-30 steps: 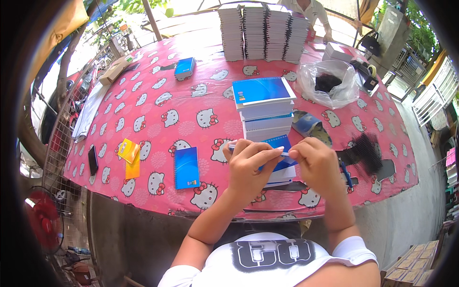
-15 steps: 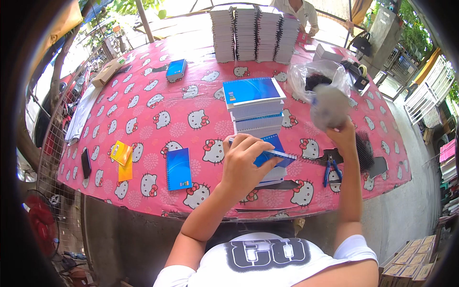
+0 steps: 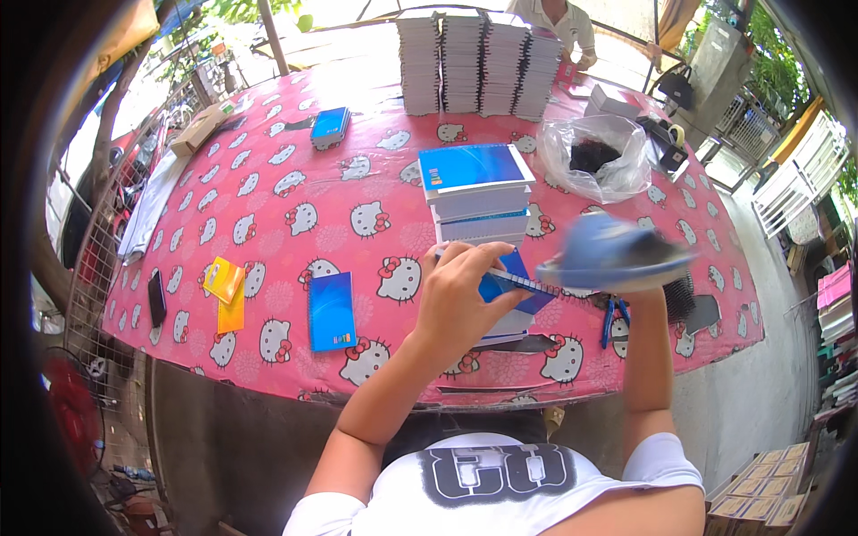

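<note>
My left hand (image 3: 458,290) is closed on a blue spiral notebook (image 3: 525,290), thumb below and fingers above, and tilts it over a stack of notebooks. Its binding edge points right, toward my right hand (image 3: 645,299). Raised and smeared by motion, a blue slipper (image 3: 617,255) is in my right hand; it hides most of the fingers. The slipper is just right of the binding edge. Behind the held notebook stands a taller stack topped by a blue-covered notebook (image 3: 474,168). Blue-handled pliers (image 3: 613,322) lie below the slipper.
A blue notebook (image 3: 332,311), yellow booklets (image 3: 225,284) and a phone (image 3: 157,298) lie left on the pink tablecloth (image 3: 268,179). Tall notebook stacks (image 3: 478,67) stand far back, near another person (image 3: 567,27). A clear plastic bag (image 3: 617,134) holds dark coils at right.
My right hand has swung the slipper down and turned it, from sole-up near the plastic bag to beside the notebook's binding edge. My left hand keeps its hold on the notebook.
</note>
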Tool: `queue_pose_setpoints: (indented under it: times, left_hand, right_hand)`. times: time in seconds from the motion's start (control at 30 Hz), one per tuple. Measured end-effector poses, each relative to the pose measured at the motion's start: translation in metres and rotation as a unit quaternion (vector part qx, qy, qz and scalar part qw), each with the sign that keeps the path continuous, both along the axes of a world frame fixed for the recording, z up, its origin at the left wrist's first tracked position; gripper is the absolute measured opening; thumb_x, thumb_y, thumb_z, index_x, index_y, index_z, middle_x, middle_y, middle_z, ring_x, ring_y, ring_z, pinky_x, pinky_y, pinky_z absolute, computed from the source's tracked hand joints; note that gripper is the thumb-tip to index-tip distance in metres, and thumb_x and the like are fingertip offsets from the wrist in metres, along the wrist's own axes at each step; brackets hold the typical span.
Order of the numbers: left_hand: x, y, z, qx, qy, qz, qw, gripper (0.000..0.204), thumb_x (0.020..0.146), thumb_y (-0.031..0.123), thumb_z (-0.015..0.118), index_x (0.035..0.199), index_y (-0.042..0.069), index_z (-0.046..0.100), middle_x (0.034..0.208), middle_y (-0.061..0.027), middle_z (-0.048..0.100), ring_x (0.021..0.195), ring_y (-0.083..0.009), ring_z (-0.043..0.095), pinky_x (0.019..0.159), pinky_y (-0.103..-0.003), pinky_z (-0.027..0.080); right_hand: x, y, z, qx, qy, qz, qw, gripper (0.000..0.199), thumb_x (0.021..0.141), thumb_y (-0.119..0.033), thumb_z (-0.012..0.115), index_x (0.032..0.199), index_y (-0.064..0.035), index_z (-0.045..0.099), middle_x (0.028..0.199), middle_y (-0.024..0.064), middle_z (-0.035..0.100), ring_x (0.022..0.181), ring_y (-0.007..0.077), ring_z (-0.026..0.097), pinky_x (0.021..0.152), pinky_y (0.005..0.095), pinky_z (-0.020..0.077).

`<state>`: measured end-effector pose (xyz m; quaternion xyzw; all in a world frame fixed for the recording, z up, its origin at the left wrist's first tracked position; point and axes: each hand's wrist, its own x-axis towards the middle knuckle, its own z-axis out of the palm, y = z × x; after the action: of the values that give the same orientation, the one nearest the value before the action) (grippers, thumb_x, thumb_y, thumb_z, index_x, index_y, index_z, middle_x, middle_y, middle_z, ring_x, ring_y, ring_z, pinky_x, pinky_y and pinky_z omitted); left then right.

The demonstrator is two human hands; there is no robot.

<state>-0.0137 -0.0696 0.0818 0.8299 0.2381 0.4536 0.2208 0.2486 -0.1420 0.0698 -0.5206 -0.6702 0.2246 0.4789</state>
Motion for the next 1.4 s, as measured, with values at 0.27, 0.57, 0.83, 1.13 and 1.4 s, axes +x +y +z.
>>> queue_pose_setpoints:
  times: [0.27,0.57,0.83,1.13,1.4]
  left_hand:
    - [-0.017,0.002,-0.013,-0.108,-0.084,0.016,0.99,0.032,0.068,0.008,0.082,0.096,0.006,0.066,0.099,-0.0076,0.062,0.088,-0.0229,0.063,0.074,-0.033,0.051]
    - [-0.014,0.011,-0.02,-0.17,-0.108,-0.02,0.979,0.028,0.071,0.003,0.081,0.095,0.005,0.067,0.095,-0.0036,0.064,0.084,-0.0112,0.062,0.07,-0.024,0.05]
    - [-0.028,0.021,-0.04,-0.19,-0.244,-0.002,0.951,0.039,0.073,0.001,0.076,0.109,0.011,0.065,0.103,-0.0032,0.066,0.091,-0.0142,0.063,0.074,-0.029,0.052]
    - [-0.005,-0.004,-0.049,-0.313,-0.306,-0.098,0.894,0.04,0.071,-0.012,0.066,0.109,0.001,0.069,0.099,-0.0127,0.071,0.089,-0.0181,0.067,0.075,-0.03,0.054]
    - [-0.019,0.021,-0.052,-0.296,-0.319,-0.12,0.893,0.036,0.073,-0.015,0.065,0.107,-0.002,0.069,0.095,-0.0143,0.071,0.079,-0.0154,0.066,0.063,-0.028,0.053]
  right_hand:
    - [-0.022,0.014,0.028,-0.095,-0.04,-0.001,0.995,0.029,0.066,0.002,0.074,0.093,-0.0006,0.065,0.08,0.0018,0.063,0.079,0.0124,0.063,0.071,0.0314,0.052]
    - [-0.013,0.021,0.028,-0.047,-0.061,-0.011,0.997,0.026,0.067,0.007,0.069,0.092,0.0013,0.062,0.084,0.0059,0.066,0.086,0.0079,0.06,0.069,0.0264,0.051]
    - [-0.002,0.03,0.026,-0.073,-0.181,-0.06,0.979,0.037,0.079,-0.02,0.066,0.113,-0.0041,0.062,0.098,0.0092,0.064,0.091,0.0217,0.06,0.076,0.0354,0.0498]
    - [-0.079,0.093,0.006,-0.07,-0.287,0.013,0.955,0.05,0.09,-0.039,0.059,0.123,-0.0014,0.057,0.109,0.0208,0.062,0.1,0.0352,0.06,0.085,0.0417,0.0488]
    - [-0.105,0.112,-0.02,-0.048,-0.307,0.006,0.95,0.052,0.09,-0.039,0.058,0.125,-0.0013,0.056,0.111,0.0217,0.061,0.102,0.0359,0.06,0.087,0.0424,0.0479]
